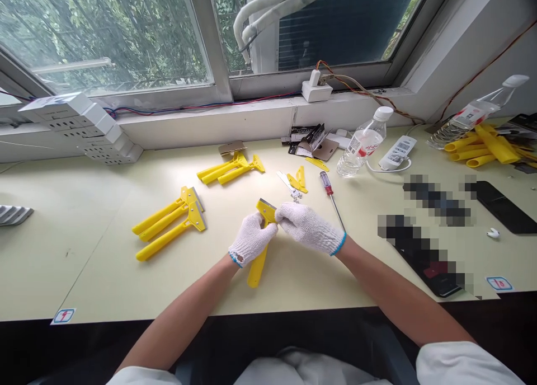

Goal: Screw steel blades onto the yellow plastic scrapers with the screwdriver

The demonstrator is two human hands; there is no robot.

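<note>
A yellow scraper (257, 264) points its handle towards me, and my gloved left hand (253, 236) is closed around its neck. At the right side of the scraper's head, my gloved right hand (308, 225) pinches with thumb and fingertips; whatever may be between them is hidden. Just beyond my hands lie yellow cover pieces (300, 179), a few thin blades (283, 179) and small screws (296, 196). A screwdriver (331, 197) with a clear and red handle rests past my right hand. Several scrapers with metal blades (171, 228) lie to the left.
More yellow scrapers (230, 169) lie further back. Packaging (312, 141), a water bottle (364, 141) and a power strip (397, 153) stand near the sill. On the right are yellow handles (489, 147), a phone (505, 209) and an earbud (494, 234). White boxes (90, 130) stand back left.
</note>
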